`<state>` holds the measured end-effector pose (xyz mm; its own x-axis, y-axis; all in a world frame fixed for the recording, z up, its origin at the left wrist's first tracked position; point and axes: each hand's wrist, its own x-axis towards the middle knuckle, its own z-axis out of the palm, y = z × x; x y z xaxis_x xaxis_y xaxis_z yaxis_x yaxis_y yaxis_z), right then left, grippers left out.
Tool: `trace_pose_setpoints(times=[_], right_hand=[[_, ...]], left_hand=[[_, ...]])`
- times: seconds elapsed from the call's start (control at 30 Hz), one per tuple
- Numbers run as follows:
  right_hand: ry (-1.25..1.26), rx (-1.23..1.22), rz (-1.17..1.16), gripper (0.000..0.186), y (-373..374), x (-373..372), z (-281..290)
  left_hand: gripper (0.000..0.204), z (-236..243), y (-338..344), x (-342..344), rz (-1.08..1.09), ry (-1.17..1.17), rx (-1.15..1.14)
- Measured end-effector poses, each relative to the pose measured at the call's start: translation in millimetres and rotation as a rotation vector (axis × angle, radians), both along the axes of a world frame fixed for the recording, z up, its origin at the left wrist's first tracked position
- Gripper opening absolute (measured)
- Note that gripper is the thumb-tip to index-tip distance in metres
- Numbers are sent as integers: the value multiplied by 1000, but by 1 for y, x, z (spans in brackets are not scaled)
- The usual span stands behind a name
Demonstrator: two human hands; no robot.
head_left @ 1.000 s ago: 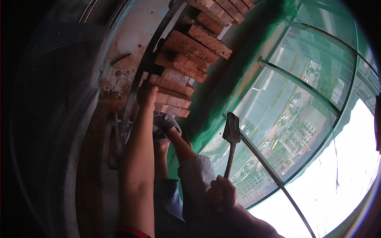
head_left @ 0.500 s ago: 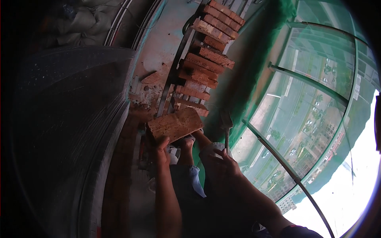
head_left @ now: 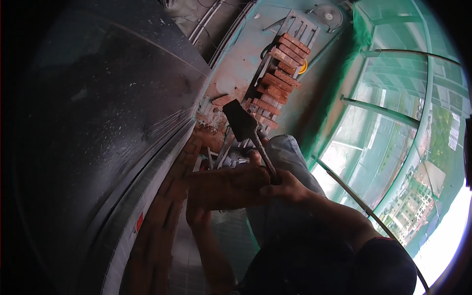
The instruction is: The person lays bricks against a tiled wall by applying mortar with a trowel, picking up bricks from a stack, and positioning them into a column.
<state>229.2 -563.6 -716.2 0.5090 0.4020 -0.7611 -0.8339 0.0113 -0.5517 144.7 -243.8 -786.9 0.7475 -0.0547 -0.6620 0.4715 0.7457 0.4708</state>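
Red brick (head_left: 227,188) sits flat across the left hand (head_left: 197,215), carried from below, fingers wrapped up under its near edge; it lies level, just in front of the person's lap and touching or nearly touching the right hand (head_left: 287,187) at its right end. Right hand is closed around the handle of a brick hammer (head_left: 244,124), the dark blade-like head poised above and beyond the brick, pointing away toward the brick stack (head_left: 278,81). That stack lies further out past both hands on a metal rack (head_left: 295,24) along the dusty, reddish floor, with broken bits and brick dust (head_left: 209,129) between it and the hands. To the left of the left hand runs a course of laid bricks (head_left: 169,196) at the foot of a dark curved wall (head_left: 98,123). To the right of the right hand: green safety netting (head_left: 393,123) and scaffold tubes (head_left: 378,110), buildings far below. Denim-covered knee (head_left: 282,152) just beyond the right hand.

Step in hand, as I judge it: brick is picked and presented, hammer raised over it, so trimming or chipping before laying. Next move calls for a steady left-hand support, fingers kept off the top face, and a controlled strike on the brick's exposed end or edge. Can't tell whether any cut line is marked; brick is motion-blurred.
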Motion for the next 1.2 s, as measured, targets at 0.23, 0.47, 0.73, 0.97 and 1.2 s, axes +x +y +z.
trace_pose_setpoints(times=[0.23, 0.47, 0.73, 0.97, 1.2], right_hand=[[620, 424, -70, 51, 51, -39, 99], [351, 39, 501, 48, 74, -23, 122], [-780, -267, 1178, 23, 42, 40, 174], [-897, -295, 1400, 34, 46, 65, 166], [-1163, -264, 1590, 46, 58, 86, 157]], left_hand=[[59, 156, -49, -10, 294, -206, -332], [70, 167, -48, -33, 759, -86, -120], [54, 123, -37, -62, 824, -127, -644], [64, 129, -65, -52, 1044, -3, -657], [60, 140, -73, -58, 1126, 12, -711]])
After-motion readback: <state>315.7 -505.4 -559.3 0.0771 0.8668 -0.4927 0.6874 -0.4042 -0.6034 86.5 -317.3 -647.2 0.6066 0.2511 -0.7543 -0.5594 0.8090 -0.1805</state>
